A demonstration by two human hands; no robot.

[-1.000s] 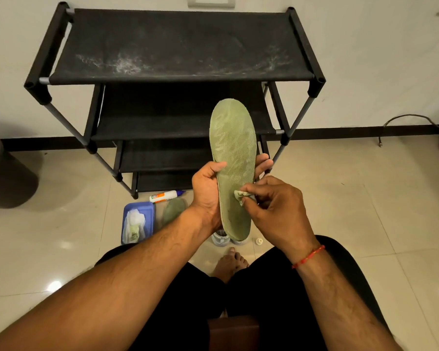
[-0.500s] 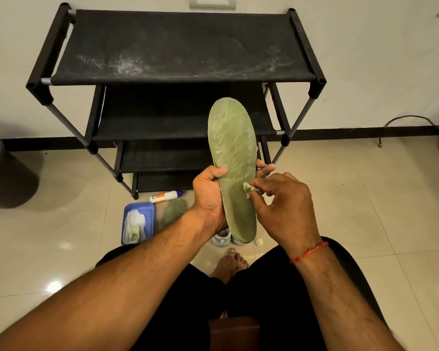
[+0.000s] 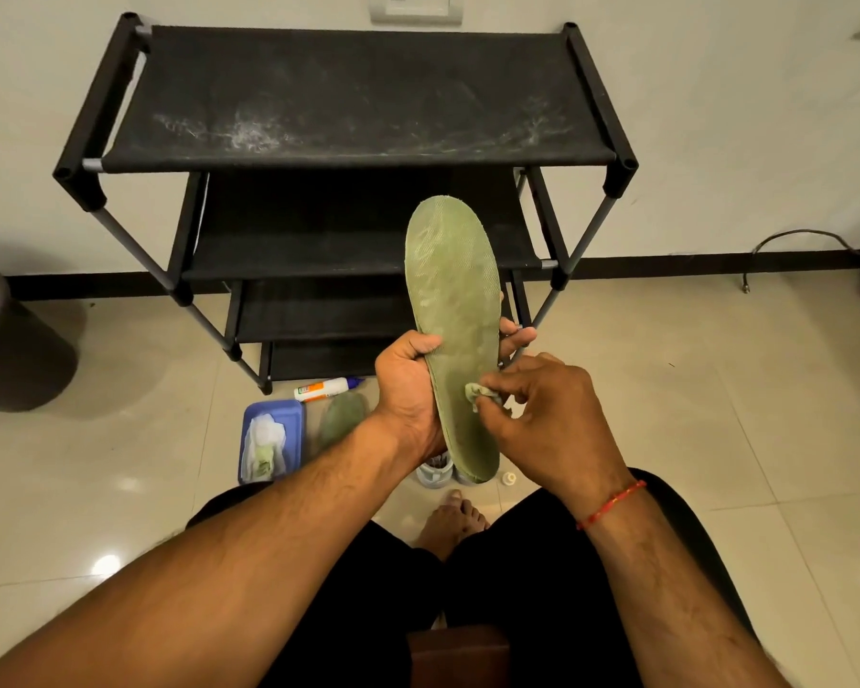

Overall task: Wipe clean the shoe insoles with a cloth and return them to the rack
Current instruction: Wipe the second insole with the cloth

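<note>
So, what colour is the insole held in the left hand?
The insole is olive green, mesh-patterned; head view shows it best.

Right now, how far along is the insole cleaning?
Done: no insole shows on the rack yet. In hand: left hand holds one green insole upright; right hand pinches a small cloth against its lower half. Left: finish it, deal with the second insole on the floor, then rack both.

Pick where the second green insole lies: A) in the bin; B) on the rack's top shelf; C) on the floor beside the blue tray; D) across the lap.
C: the second insole lies on the floor right beside the blue tray, in front of the rack.
</note>
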